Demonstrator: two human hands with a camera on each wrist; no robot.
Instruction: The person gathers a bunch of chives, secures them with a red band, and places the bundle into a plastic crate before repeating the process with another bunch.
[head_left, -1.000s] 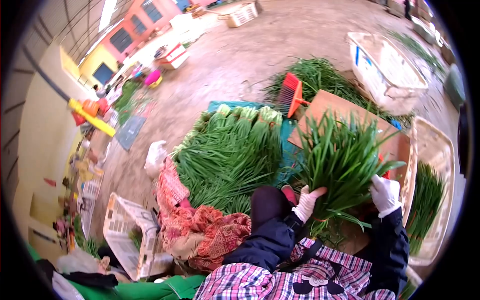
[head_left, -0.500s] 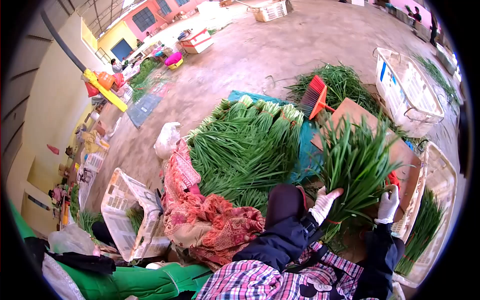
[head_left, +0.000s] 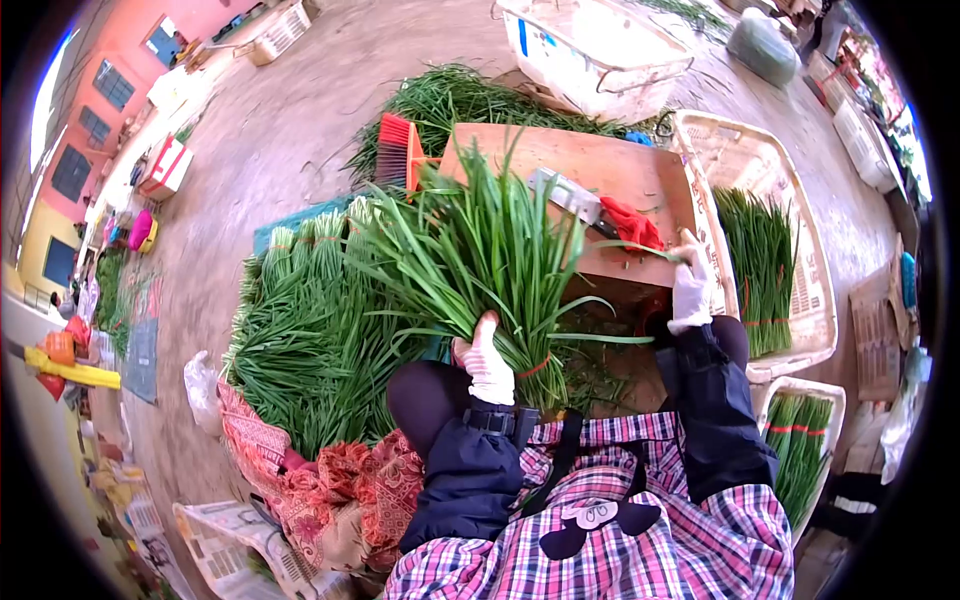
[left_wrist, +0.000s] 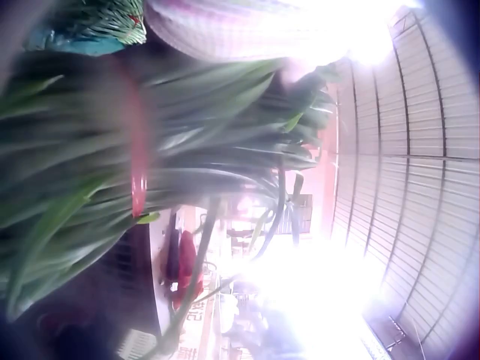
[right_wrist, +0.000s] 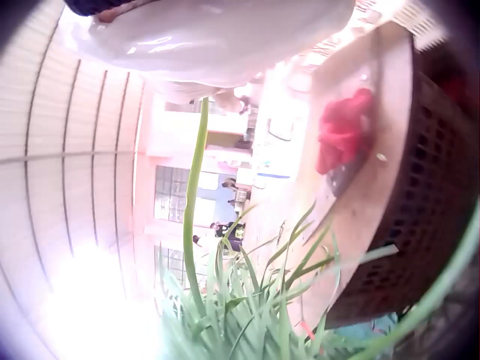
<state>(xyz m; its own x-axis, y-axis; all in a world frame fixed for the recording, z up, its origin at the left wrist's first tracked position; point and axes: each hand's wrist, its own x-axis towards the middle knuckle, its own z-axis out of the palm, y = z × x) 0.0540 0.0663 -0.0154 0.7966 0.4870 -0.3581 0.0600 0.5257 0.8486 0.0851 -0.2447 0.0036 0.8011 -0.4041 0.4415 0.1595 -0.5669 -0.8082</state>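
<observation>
In the head view a bunch of long green leaves (head_left: 490, 250), tied by a red band near its base, is gripped by my gloved left hand (head_left: 487, 365). The band (left_wrist: 138, 150) crosses the bunch in the left wrist view, with the left glove (left_wrist: 217, 26) against its upper side. My gloved right hand (head_left: 690, 283) pinches the tip of one long leaf, right of the bunch. That leaf (right_wrist: 192, 217) runs from the right glove (right_wrist: 217, 45) down to the bunch in the right wrist view.
Tied bunches (head_left: 310, 330) lie piled on the left. Behind the held bunch is a board (head_left: 620, 165) with a red cloth (head_left: 632, 222) and a red brush (head_left: 398, 150). A white crate (head_left: 800, 260) of bunches stands right; a patterned cloth (head_left: 350, 490) lies lower left.
The view has swung right. My right hand has moved away from the bunch and now holds a leaf stretched out from it; my left hand still grips the bunch.
</observation>
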